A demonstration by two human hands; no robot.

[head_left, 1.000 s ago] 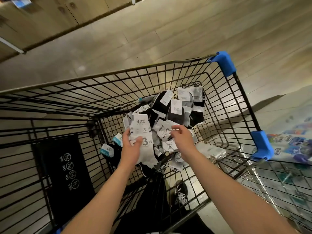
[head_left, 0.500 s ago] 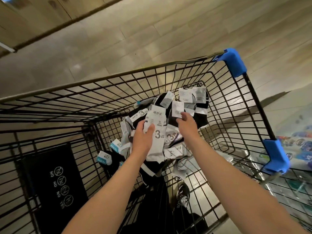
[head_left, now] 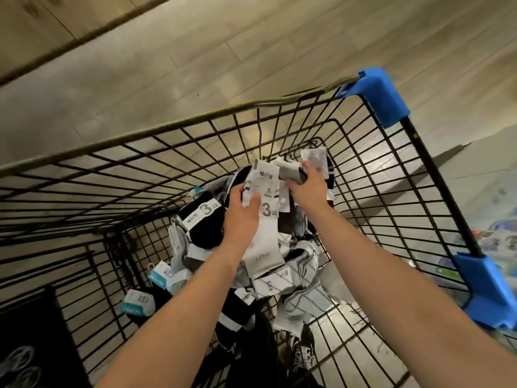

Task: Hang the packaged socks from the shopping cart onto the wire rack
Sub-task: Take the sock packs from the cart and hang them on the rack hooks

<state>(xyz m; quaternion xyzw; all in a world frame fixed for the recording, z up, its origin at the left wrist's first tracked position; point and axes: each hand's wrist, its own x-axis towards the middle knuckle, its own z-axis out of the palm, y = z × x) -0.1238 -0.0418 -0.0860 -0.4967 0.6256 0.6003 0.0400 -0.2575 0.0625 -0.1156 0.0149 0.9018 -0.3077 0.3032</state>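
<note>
**Both hands inside cart, each closed on a sock pack**

The shopping cart (head_left: pixel 279 141), black wire with blue plastic corner caps (head_left: pixel 383 96), fills the middle of the frame, seen from above. A loose heap of packaged socks (head_left: pixel 268 284) lies at centre frame inside the basket, black, grey and white pairs with paper bands, several marked with a large "3". Two teal-labelled packs (head_left: pixel 138 302) sit apart from the heap at lower left of the basket.

The left hand (head_left: pixel 242 217) is at centre frame. Its grip is closed on a white sock pack (head_left: pixel 264 211): the thumb presses the front of the paper band, the fingers are behind it. The pack is held upright above the heap, its lower end hanging down over the packs beneath.

The right hand (head_left: pixel 309 187) is just right of the left hand, slightly higher in the frame. Its grip is closed around a grey sock pack (head_left: pixel 291 173), whose paper tag (head_left: pixel 313 158) stands up beyond the fingers. The two held packs are just beside each other; whether they touch cannot be told.

Both forearms enter from the lower edge. A pale plank floor (head_left: pixel 195 65) covers the upper frame. A shoe (head_left: pixel 303 352) shows through the cart bottom at lower centre.
</note>
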